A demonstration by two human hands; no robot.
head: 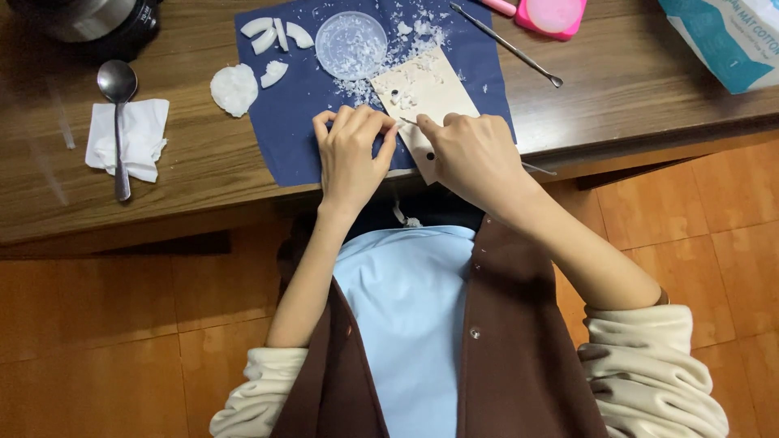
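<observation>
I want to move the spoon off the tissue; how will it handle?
The spoon looks like rigid metal, so it probably lifts stiffly. Its polished handle may be slippery. The crumpled tissue beneath seems light and floppy, and may shift with it.

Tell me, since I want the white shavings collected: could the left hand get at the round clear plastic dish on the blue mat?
Probably yes. The left hand is pinching something small, and the round clear plastic dish lies just beyond it on the blue mat, nothing between.
</observation>
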